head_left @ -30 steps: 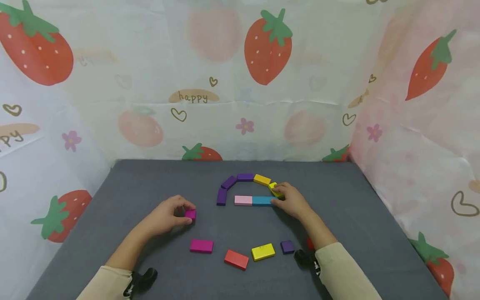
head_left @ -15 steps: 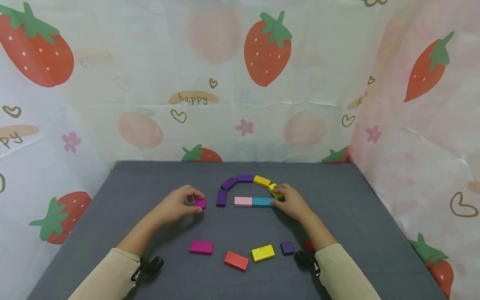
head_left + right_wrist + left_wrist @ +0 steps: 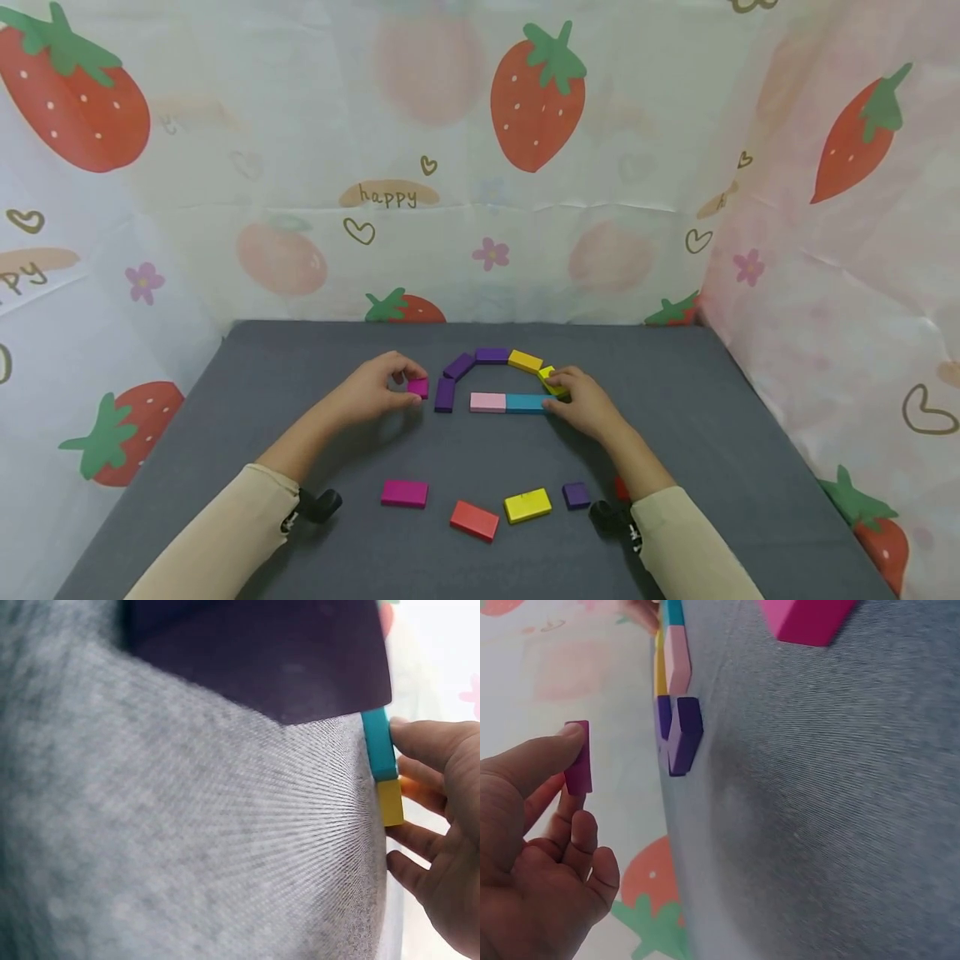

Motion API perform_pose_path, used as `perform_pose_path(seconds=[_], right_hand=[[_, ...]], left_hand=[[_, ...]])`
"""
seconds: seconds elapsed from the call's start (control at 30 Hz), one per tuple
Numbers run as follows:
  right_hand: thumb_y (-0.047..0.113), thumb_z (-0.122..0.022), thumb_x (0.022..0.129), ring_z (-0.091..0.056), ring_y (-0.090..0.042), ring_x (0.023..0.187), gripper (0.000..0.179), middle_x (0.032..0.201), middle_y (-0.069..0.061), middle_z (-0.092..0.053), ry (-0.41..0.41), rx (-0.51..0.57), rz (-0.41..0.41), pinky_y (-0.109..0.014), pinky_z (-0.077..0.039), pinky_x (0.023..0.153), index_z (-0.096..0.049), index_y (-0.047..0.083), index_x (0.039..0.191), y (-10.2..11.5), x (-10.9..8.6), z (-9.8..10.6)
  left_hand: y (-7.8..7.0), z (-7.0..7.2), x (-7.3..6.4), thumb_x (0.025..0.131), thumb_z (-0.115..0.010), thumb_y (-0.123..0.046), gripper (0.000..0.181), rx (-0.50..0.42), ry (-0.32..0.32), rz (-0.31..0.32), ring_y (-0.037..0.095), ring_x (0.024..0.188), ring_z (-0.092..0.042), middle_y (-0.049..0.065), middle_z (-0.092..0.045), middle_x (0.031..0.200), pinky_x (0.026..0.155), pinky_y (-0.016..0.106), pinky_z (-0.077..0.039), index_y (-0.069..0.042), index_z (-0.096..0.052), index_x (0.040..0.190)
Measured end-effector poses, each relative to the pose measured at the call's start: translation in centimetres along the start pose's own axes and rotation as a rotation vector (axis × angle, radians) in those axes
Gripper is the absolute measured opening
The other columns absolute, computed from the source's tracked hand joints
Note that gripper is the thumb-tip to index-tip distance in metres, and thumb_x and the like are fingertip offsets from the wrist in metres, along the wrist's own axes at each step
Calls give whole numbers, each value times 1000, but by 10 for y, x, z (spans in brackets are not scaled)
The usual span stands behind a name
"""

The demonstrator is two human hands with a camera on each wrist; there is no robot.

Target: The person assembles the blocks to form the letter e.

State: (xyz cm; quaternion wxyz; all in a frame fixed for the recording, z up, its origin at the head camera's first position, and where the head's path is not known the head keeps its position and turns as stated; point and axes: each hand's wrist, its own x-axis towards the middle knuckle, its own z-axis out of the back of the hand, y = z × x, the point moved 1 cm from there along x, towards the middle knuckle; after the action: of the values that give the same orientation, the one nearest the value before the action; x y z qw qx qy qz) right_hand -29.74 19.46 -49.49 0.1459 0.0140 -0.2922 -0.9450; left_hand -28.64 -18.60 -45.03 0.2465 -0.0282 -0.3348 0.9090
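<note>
Nearest us on the grey table [image 3: 675,433] lie the loose blocks: a coral block [image 3: 474,521], a loose yellow block [image 3: 527,506], a short purple block [image 3: 576,496] and a long magenta block [image 3: 405,493]. A red piece [image 3: 622,489] shows partly beside the right forearm.

Beyond them, the left hand [image 3: 375,387] pinches a small magenta block [image 3: 417,388], thumb against one face and a finger behind. We see it just left of the purple arc's near end, apart from it and seemingly off the table. We judge it light, stiff and hardly fragile; its smooth faces may slip a little, so we would hold it by opposite faces near one end, leaving the other free.

About as far off, the pink block [image 3: 487,402] and blue block [image 3: 527,404] lie end to end. The right hand [image 3: 585,404] has its thumb at the blue block and bent fingers at the arc's yellow block [image 3: 546,374]; we cannot tell whether it grips or merely steadies. So light a piece probably shifts at a nudge.

Farther back curve three purple blocks [image 3: 444,395] and an orange block [image 3: 525,361], before the strawberry-print backdrop [image 3: 637,200].
</note>
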Motion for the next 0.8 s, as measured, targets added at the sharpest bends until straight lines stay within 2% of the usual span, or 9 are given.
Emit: perform_pose_path(seconds=[0.37, 0.47, 0.67, 0.8], right_hand=[[25, -74, 96, -51, -39, 135, 48, 144, -16, -55, 2, 3, -1, -55, -41, 112, -63, 3, 138, -1, 0, -1], [25, -74, 96, -51, -38, 135, 48, 144, -16, -55, -1, 2, 2, -55, -41, 112, -63, 3, 138, -2, 0, -2], [25, -74, 96, -52, -38, 134, 47, 143, -16, -56, -6, 0, 9, -55, -42, 111, -64, 3, 137, -3, 1, -2], [25, -74, 96, -52, -38, 134, 48, 143, -16, -56, -4, 2, 11, -55, -42, 111, -63, 2, 137, -1, 0, 0]], left_hand=[[-9, -4, 31, 90, -81, -26, 32, 19, 46, 0, 21, 107, -53, -1, -62, 117, 89, 40, -46, -21, -72, 120], [-10, -7, 36, 89, -82, -26, 33, 11, 59, 9, 21, 108, -54, 0, -61, 117, 91, 40, -46, -21, -72, 120], [-11, -17, 46, 89, -82, -28, 35, -3, 73, -14, 22, 108, -56, 1, -62, 115, 92, 41, -47, -20, -72, 121], [-12, -23, 52, 89, -82, -28, 35, -14, 84, 4, 21, 107, -55, 0, -62, 114, 92, 40, -47, -21, -72, 121]])
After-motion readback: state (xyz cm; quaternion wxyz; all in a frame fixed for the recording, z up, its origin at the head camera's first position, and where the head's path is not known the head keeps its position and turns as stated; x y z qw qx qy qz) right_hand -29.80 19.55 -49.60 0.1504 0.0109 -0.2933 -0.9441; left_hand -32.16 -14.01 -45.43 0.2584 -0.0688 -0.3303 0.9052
